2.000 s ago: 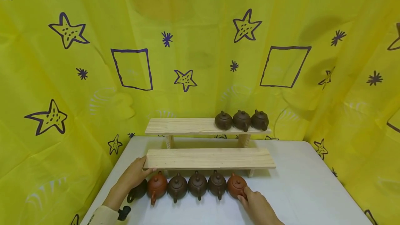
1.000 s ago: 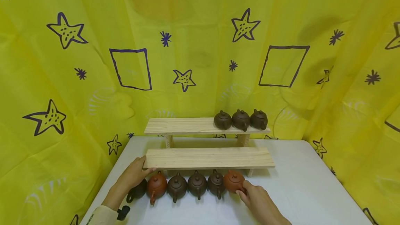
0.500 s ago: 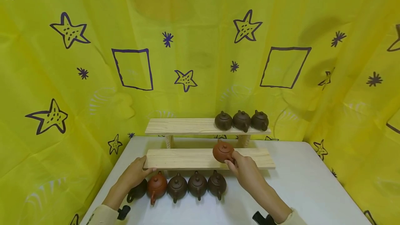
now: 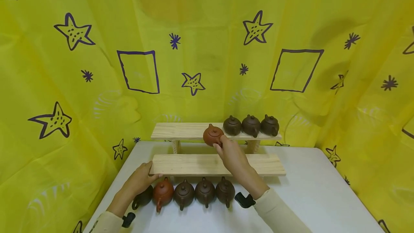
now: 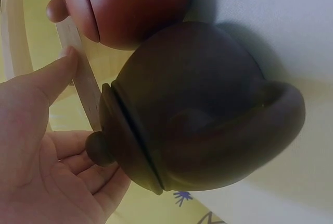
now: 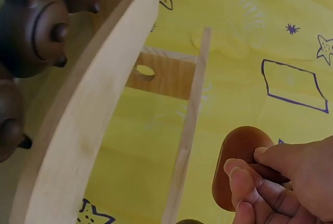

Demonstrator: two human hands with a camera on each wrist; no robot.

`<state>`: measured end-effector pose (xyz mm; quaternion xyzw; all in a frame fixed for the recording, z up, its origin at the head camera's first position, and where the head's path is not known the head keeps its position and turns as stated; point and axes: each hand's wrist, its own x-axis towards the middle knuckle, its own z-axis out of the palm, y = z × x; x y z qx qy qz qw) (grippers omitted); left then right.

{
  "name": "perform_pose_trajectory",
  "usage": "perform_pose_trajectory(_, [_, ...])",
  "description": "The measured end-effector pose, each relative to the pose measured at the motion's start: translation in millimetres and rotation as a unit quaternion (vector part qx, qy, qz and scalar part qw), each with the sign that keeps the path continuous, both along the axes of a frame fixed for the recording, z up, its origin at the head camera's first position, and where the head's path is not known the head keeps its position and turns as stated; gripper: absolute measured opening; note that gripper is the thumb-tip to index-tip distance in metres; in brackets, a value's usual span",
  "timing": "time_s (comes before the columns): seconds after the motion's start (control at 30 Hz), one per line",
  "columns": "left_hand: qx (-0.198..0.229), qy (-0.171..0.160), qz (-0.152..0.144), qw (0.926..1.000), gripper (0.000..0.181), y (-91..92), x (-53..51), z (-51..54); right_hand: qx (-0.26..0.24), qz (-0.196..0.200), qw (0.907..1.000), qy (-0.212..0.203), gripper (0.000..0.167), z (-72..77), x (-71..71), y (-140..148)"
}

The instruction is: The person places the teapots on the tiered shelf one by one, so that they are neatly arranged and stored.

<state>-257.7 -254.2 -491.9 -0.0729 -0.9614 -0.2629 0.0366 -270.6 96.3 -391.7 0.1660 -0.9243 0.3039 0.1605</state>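
Observation:
My right hand (image 4: 233,155) pinches the handle of a reddish-brown teapot (image 4: 212,135) and holds it at the upper board (image 4: 181,130), left of three dark teapots (image 4: 232,125). In the right wrist view the held teapot (image 6: 229,182) appears raised beside the upper board's edge (image 6: 190,125), apart from it. My left hand (image 4: 140,179) grips the left end of the lower board (image 4: 207,164), thumb at its front edge. Below it on the table stand a dark teapot (image 5: 208,109), partly hidden by that hand in the head view, and another reddish teapot (image 4: 163,192).
Three more dark teapots (image 4: 205,192) continue the row in front of the lower board. The two-tier wooden stand rests on a white table (image 4: 310,190). A yellow patterned curtain (image 4: 207,46) encloses the back and sides.
My right hand has lifted the reddish teapot from the right end of the table row and carried it up and leftward past the lower board. The left hand stays on the board.

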Motion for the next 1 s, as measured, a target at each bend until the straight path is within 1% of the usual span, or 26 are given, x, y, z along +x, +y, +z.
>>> perform_pose_trajectory(0.2, [-0.001,-0.009,0.006,0.9999,0.071,-0.4,-2.0,0.0,0.023,-0.025,0.9994,-0.002,0.025,3.8,-25.1,-11])
perform_pose_trajectory(0.3, [0.001,-0.009,0.007,0.9999,0.072,-0.7,-2.1,-0.7,0.033,-0.031,0.9990,0.002,0.024,2.3,-36.6,-15])
perform_pose_trajectory(0.43, [0.000,-0.006,0.004,1.0000,0.071,-0.7,-2.7,-2.3,0.030,-0.035,0.9989,0.004,0.024,-0.8,-47.2,-19])
perform_pose_trajectory(0.63, [-0.006,-0.001,0.003,1.0000,0.070,0.2,-2.1,-1.6,0.042,-0.040,0.9981,0.020,0.024,-4.6,-56.9,-20])
perform_pose_trajectory(0.83, [-0.002,-0.003,0.005,1.0000,0.071,0.9,-0.7,-1.7,0.043,-0.045,0.9981,-0.005,0.024,-3.8,-62.5,-21])
perform_pose_trajectory(1.0, [-0.001,-0.001,0.005,1.0000,0.069,0.9,-0.9,-2.1,0.042,-0.052,0.9974,-0.027,0.025,-0.2,-67.4,-22])
